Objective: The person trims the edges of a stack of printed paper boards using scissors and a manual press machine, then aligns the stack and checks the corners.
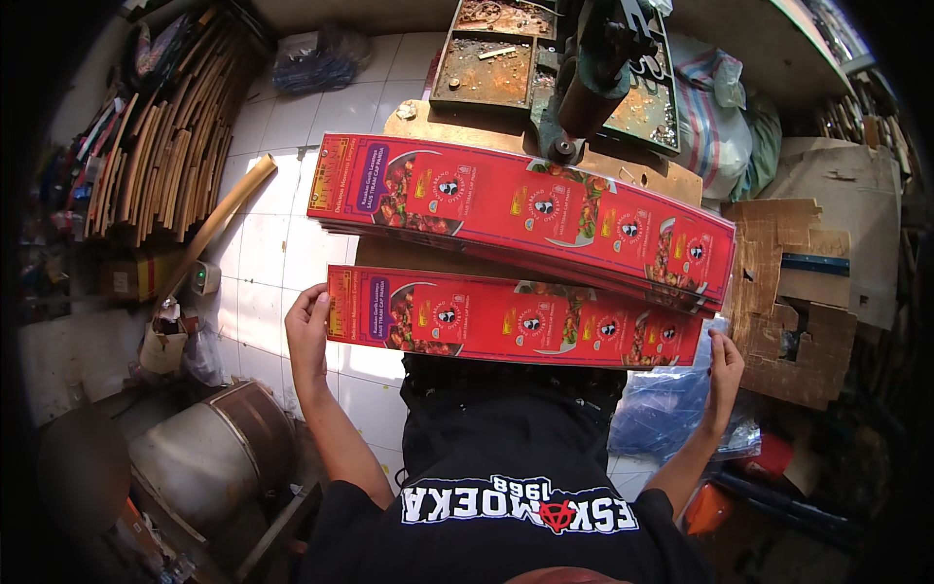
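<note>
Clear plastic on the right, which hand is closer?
Right. The right hand is over the clear plastic, by the right end of the near red strip; the left hand is farther, at the strip's left end.

Lower sheets of far stack of red strips (pixel 525 200) mostly hidden; their count cannot be told. Wooden table (pixel 477 125) covered in large part by this stack. Left hand (pixel 308 321), right hand (pixel 723 370): exact contact with ends of near red strip (pixel 511 326) too small to tell. Dark machine (pixel 589 107) cut off at far edge. Bits in far tray (pixel 482 103) too small to name. Dark round thing (pixel 83 467) at near left, blurred.
</note>
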